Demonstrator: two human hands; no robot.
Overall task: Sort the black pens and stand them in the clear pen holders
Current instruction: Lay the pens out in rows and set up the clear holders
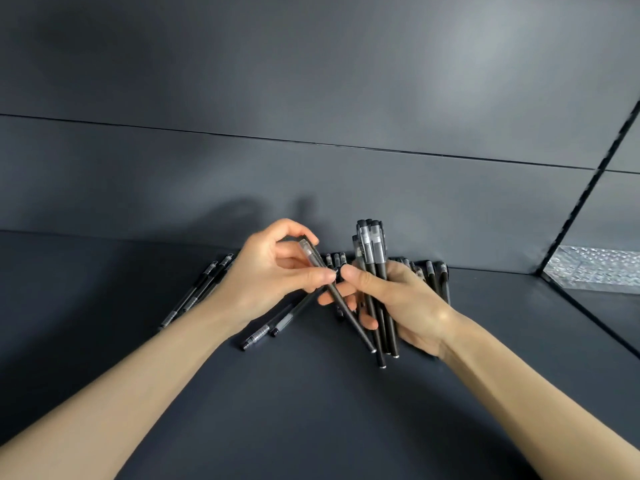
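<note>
The left hand (273,271) pinches a single slim black pen with a clear cap (313,257) between thumb and fingertips, slanting it down to the right. The right hand (405,303) is curled round a bundle of matching black pens (375,268), held nearly upright with caps at the top (the thumb reaches toward the single pen). Loose black pens (204,289) lie on the dark grey tabletop (311,410), to the left, under the hands and along the far grey wall (311,98). A clear faceted plastic pen holder (595,271) sits at the far right, well apart from both hands.
</note>
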